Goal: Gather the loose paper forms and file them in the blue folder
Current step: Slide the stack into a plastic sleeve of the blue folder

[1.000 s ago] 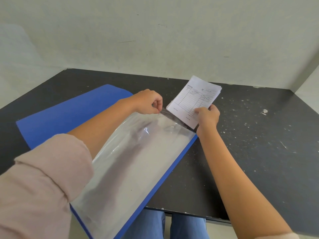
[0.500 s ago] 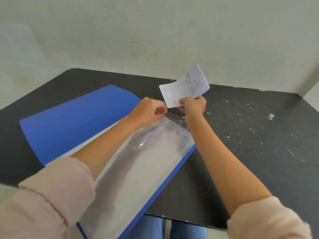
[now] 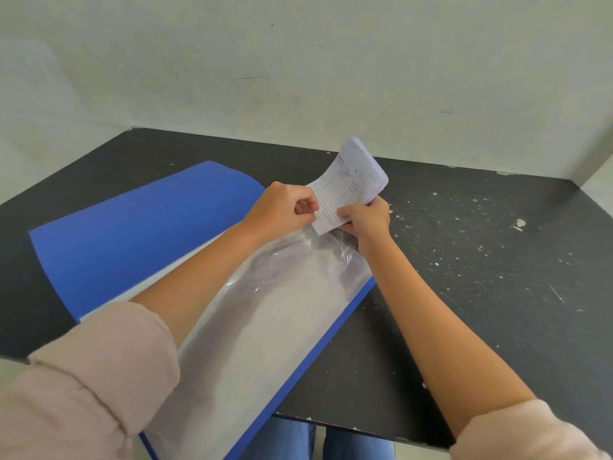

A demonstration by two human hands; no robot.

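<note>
The blue folder (image 3: pixel 142 240) was seen lying open on the black counter (image 3: pixel 481 277), its left cover spread flat toward the far left. Its right half was overlaid by a clear plastic pocket (image 3: pixel 265 327) that ran from the near edge of the counter up toward the hands. The pocket was wrinkled and slightly lifted at its far end.

The left hand (image 3: pixel 282 207) was curled into a loose fist. The far edge of the pocket was pinched between its thumb and fingers and held up off the folder.

A small stack of paper forms (image 3: pixel 351 184) was gripped at its lower end by the right hand (image 3: pixel 365 217), with the thumb laid across the printed face and the fingers wrapped behind. The stack was held upright and bowed, with its top curling away toward the wall (image 3: pixel 298 61). Its lower corner was placed right at the raised mouth of the pocket, between the two hands. Whether that corner was already inside the pocket could not be told.

The counter to the right of the folder was speckled with white flecks (image 3: pixel 519 224). Pink sleeves (image 3: pixel 89 376) were pushed up on both forearms, and jeans (image 3: pixel 348 443) were visible below the near edge of the counter.
</note>
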